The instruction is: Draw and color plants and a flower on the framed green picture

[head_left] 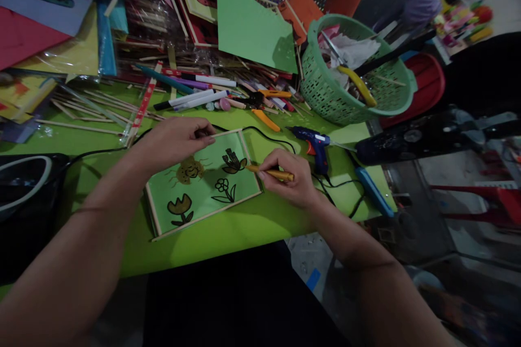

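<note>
A green card [205, 187] with a thin wooden stick frame lies slightly tilted on the table. Drawn on it are a yellow sun with a face, a brown-yellow tulip, a plain outlined flower and a partly coloured flower at the upper right. Curled fingers of my left hand [179, 138] grip the card's upper edge, the fingertips partly hidden. My right hand [291, 176] pinches a yellow-orange marker [280, 174], its tip at a leaf of the upper right flower.
A blue glue gun [312, 143] with a black cord lies to the right. Behind it stands a green basket [345, 103] holding tools. Several markers [203, 98], loose sticks [89, 105] and a blank green sheet [254, 27] cover the back. A black object [52, 184] sits left.
</note>
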`<action>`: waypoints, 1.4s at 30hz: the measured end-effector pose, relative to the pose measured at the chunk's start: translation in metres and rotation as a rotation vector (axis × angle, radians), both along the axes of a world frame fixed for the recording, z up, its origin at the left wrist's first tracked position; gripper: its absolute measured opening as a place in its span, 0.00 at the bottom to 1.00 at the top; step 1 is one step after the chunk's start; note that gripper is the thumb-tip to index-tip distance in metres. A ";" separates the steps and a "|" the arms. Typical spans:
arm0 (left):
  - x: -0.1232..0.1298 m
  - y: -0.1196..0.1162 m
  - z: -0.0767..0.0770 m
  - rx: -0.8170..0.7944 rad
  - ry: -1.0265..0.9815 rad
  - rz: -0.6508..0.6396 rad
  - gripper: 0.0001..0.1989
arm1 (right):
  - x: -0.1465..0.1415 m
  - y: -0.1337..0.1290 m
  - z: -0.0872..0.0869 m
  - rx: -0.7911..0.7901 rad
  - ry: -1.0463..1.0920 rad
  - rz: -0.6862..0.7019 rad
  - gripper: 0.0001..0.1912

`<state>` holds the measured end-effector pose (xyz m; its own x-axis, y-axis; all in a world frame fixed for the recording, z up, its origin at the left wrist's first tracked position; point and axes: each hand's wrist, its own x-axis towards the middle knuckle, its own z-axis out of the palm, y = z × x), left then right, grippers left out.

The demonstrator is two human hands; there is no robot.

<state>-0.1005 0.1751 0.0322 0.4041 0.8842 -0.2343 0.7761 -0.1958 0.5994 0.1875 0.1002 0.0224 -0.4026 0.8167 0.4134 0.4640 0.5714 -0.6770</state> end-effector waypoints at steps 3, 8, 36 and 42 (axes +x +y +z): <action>0.000 0.000 -0.001 -0.002 -0.004 0.000 0.20 | 0.000 0.000 0.000 0.015 0.017 0.012 0.05; 0.000 0.000 -0.001 -0.002 -0.009 0.005 0.21 | -0.001 0.000 0.001 0.020 0.031 0.023 0.06; 0.001 0.001 -0.002 0.013 0.018 -0.011 0.20 | -0.002 0.000 0.000 -0.028 0.033 0.022 0.05; 0.001 0.000 -0.003 0.026 -0.011 -0.015 0.22 | -0.001 -0.001 0.000 -0.031 0.019 0.030 0.04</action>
